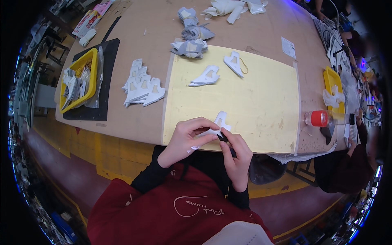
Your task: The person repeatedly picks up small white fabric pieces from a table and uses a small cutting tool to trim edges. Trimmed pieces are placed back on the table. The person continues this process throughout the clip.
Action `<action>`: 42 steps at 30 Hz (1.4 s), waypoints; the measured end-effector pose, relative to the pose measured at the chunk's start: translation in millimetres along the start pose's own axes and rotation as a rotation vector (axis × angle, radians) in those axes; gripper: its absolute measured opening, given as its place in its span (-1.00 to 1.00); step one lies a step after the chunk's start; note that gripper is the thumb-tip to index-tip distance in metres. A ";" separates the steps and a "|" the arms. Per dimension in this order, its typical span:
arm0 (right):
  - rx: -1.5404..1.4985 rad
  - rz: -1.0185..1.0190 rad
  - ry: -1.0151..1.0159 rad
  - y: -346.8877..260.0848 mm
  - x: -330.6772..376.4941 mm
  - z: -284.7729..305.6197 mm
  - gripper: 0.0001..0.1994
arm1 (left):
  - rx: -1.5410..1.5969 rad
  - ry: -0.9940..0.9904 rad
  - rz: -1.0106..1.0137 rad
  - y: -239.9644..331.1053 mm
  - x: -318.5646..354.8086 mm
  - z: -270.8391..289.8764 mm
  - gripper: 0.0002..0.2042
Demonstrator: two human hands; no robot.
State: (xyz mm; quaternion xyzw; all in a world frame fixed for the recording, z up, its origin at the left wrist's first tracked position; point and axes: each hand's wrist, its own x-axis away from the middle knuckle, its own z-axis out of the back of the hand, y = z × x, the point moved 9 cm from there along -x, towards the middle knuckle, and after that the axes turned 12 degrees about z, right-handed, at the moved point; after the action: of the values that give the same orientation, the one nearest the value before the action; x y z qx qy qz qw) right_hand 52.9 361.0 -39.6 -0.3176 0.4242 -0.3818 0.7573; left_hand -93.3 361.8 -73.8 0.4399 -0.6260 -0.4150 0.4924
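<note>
Near the front edge of the yellow sheet (261, 118), my left hand (181, 139) pinches a white cut piece (221, 118) that looks like a shoe-upper part with an opening in it. My right hand (239, 155) is closed round a small black tool (223, 138), whose tip meets the piece's lower edge; its exact kind is hidden by the fingers. Small white scraps (193, 149) cling near my left wrist. Farther up the sheet lie a white stack of such pieces (206, 76) and another white stack (233, 64) with a yellow rubber band beside it.
Left of the sheet are more white pieces (143, 87) in fanned stacks. A yellow basket (97, 73) sits on a black mat. Grey-white bundles (190, 48) lie at the back. At right stand a red-labelled bottle (318, 118) and a yellow tray (328, 75); a person (347, 167) sits beyond.
</note>
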 end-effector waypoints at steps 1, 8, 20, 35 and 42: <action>-0.009 -0.008 0.000 -0.3 -0.3 -0.1 -0.69 | 0.049 -0.009 0.010 -1.7 0.0 0.1 -0.79; -0.043 -0.037 0.033 -0.2 1.8 1.0 -0.68 | 0.144 -0.019 0.013 -7.2 1.7 0.1 -0.79; -0.071 -0.075 0.045 0.2 5.6 2.1 -0.68 | 0.197 -0.010 -0.011 -7.9 3.9 -2.0 -0.80; -0.143 -0.121 0.134 1.8 10.7 -3.5 -0.67 | 0.201 0.026 -0.081 -2.5 7.9 -3.6 -0.80; -0.169 -0.107 0.057 0.9 7.4 -2.0 -0.67 | 0.173 0.013 -0.094 -1.3 7.4 1.3 -0.77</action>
State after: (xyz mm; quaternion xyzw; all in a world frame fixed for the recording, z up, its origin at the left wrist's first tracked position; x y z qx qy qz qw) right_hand 54.1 354.8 -44.1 -0.3915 0.4586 -0.3932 0.6941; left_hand -95.3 354.5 -73.4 0.5123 -0.6348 -0.3791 0.4368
